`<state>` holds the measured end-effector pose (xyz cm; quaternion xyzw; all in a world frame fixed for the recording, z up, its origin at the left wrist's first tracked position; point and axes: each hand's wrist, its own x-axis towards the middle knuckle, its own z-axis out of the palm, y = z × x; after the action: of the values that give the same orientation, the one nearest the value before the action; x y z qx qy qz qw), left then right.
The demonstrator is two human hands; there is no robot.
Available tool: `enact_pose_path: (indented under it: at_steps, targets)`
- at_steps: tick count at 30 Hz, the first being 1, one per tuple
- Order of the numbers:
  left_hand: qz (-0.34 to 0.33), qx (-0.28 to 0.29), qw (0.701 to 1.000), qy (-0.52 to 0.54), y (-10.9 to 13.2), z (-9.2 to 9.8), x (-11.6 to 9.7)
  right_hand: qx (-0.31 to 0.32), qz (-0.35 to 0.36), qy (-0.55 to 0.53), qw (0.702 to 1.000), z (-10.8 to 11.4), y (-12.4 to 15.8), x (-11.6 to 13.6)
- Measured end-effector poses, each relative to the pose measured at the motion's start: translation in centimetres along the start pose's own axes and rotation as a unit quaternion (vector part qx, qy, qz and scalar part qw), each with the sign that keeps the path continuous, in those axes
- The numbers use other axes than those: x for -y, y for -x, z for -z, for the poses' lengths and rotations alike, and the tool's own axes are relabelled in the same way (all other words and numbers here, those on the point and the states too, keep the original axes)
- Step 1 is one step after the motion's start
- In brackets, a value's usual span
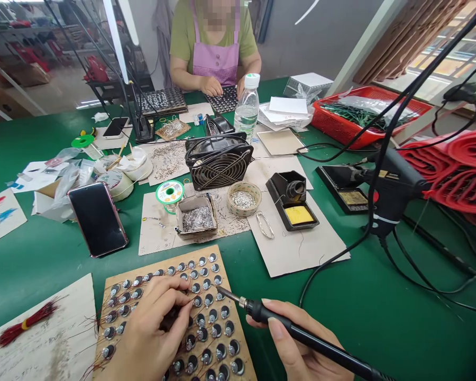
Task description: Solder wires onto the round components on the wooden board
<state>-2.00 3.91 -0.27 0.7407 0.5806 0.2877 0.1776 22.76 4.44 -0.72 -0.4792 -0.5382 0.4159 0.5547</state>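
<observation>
Round metal terminals (pixel 216 330) sat in rows on a tan wooden board (pixel 143 267) at the near edge of the green counter (pixel 341 317), with thin wires running among them. My left hand (pixel 146 333) lay over the board, its fingers (pixel 174 296) curled down among the terminals; I could not tell whether they pinched a wire. My right hand (pixel 297 360) held a slim black soldering iron (pixel 285 327) like a pen, closed around its handle, with the metal tip just above the terminals. Left of the board, a bundle of thin red wires (pixel 27 321) lay on a white paper sheet (pixel 51 360). Beyond the board stood a small cardboard box of silver solder scraps (pixel 196 216) and a black iron stand with a yellow sponge (pixel 292 203).
</observation>
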Motion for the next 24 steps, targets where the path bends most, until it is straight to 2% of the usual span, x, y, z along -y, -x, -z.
enact_pose_path:
  at_steps: [5,7,9,13,16,19,24]
  targets:
    - [-0.019,0.007,0.999,-0.038,1.2,3.4,0.3,0.045,-0.001,0.016,0.999,1.7,-1.0,0.6]
    - [-0.006,0.006,0.999,-0.037,1.6,4.4,0.8,0.05,-0.006,0.013,0.999,2.0,-1.5,0.8]
    - [0.025,-0.001,0.999,-0.024,1.6,4.7,1.1,0.054,-0.011,0.008,0.998,2.0,-1.9,0.9]
    - [0.085,-0.033,0.996,0.011,0.3,2.9,1.2,0.065,-0.018,-0.016,0.998,1.3,-2.3,0.5]
    - [0.103,-0.017,0.994,0.038,-1.1,1.2,1.0,0.063,-0.017,-0.028,0.997,0.6,-2.2,0.0]
    - [0.084,-0.008,0.996,0.035,-1.9,0.3,0.9,0.055,-0.023,-0.036,0.998,0.2,-2.1,-0.5]
    - [0.05,-0.004,0.998,0.026,-1.8,-0.4,0.8,0.044,-0.039,-0.053,0.997,0.0,-2.0,-0.7]
